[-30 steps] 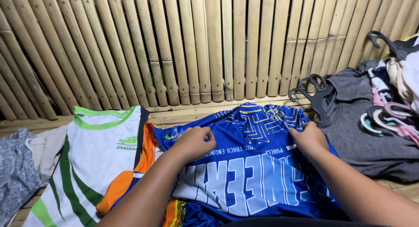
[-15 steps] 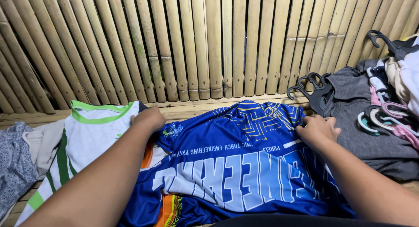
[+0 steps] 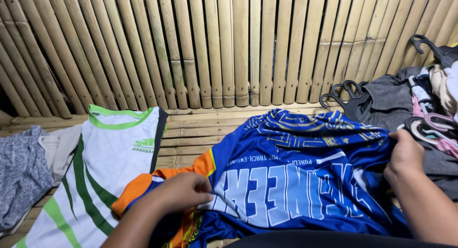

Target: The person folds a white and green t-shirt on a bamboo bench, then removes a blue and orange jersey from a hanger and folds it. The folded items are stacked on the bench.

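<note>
A blue jersey (image 3: pixel 296 181) with pale blue lettering and yellow line patterns lies spread across the lower middle and right of the frame, on a bamboo slat floor (image 3: pixel 191 129). The left hand (image 3: pixel 179 191), at lower centre, has its grip clenched on the jersey's left edge, where an orange sleeve (image 3: pixel 157 181) shows. The right hand (image 3: pixel 405 155), at the right edge, pinches the jersey's far right side, fingers closed on the cloth. So the jersey stretches between the two grips.

Left of it, just beside the orange part, lies a white shirt (image 3: pixel 109 167) with green stripes. Further left sits a grey patterned cloth (image 3: pixel 21 174). At upper right, black hangers (image 3: pixel 343 93) rest against a grey garment (image 3: pixel 396 98). A bamboo wall (image 3: pixel 214 43) stands behind.
</note>
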